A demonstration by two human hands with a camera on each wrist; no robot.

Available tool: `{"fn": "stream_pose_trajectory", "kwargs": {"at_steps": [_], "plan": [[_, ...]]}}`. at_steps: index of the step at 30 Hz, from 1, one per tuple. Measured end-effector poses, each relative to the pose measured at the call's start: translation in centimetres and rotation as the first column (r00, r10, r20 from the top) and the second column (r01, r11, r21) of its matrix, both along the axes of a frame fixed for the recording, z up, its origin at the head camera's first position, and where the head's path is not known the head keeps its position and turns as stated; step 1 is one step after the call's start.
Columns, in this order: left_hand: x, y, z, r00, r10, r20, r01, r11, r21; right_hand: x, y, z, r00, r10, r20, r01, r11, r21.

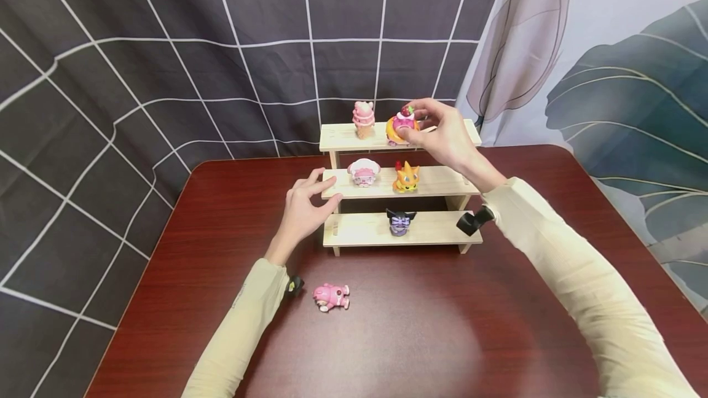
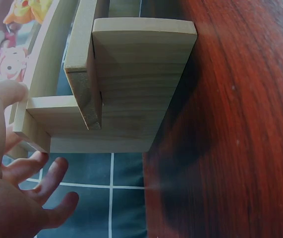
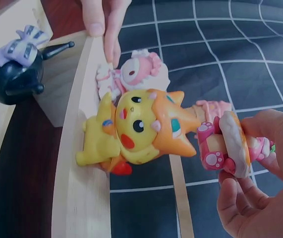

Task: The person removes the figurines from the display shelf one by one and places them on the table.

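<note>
My right hand [image 1: 445, 134] pinches a pink figurine with an orange ring [image 1: 402, 128] between thumb and fingers at the top step of a wooden three-step display stand [image 1: 345, 238]. In the right wrist view the figurine [image 3: 225, 146] shows pink paw soles. Whether it touches the board cannot be told. My left hand [image 1: 306, 204] grips the left end of the middle step, thumb and fingers on either side of the board. A pink ice-cream-cone figurine [image 1: 363, 120] stands on the top step. On the middle step are a white-and-pink figurine [image 1: 364, 173] and an orange-and-yellow figurine [image 3: 136, 129].
A black-and-purple figurine [image 1: 399, 223] is on the bottom step. Another pink figurine [image 1: 331, 296] lies on its side on the red-brown table [image 1: 415, 336], near my left wrist. A dark checked curtain [image 1: 265, 66] hangs behind the stand.
</note>
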State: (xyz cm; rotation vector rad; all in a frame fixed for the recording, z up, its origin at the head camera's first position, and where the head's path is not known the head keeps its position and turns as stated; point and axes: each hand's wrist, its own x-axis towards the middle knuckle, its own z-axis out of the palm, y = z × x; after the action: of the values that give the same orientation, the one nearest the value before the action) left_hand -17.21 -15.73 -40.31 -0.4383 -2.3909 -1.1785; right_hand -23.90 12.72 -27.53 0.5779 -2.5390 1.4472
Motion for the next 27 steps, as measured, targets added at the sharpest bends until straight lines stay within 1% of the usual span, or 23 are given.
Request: {"fn": "stream_pose_trajectory", "kwargs": {"at_steps": [7, 13, 16, 22, 27], "plan": [[-0.1, 0.0, -0.1, 1.000, 0.001, -0.010, -0.001, 1.000, 0.000, 1.0, -0.1, 0.2, 0.999, 0.017, -0.045, -0.018, 0.999, -0.027], [-0.1, 0.0, -0.1, 1.000, 0.002, -0.008, -0.002, 1.000, 0.001, 2.0, -0.2, 0.4, 0.994, 0.052, -0.094, -0.055, 0.998, -0.030], [-0.1, 0.0, -0.2, 1.000, 0.003, -0.011, -0.003, 1.000, 0.001, 2.5, -0.4, 0.5, 0.993, 0.066, -0.094, -0.068, 0.997, -0.023], [-0.1, 0.0, -0.1, 1.000, 0.002, -0.016, -0.002, 1.000, 0.001, 3.8, -0.7, 0.9, 0.995, 0.079, -0.056, -0.082, 0.996, -0.040], [-0.1, 0.0, 0.0, 1.000, 0.003, -0.018, -0.003, 1.000, -0.004, 4.5, -0.8, 0.9, 0.994, 0.077, -0.079, -0.080, 0.997, -0.025]]}}
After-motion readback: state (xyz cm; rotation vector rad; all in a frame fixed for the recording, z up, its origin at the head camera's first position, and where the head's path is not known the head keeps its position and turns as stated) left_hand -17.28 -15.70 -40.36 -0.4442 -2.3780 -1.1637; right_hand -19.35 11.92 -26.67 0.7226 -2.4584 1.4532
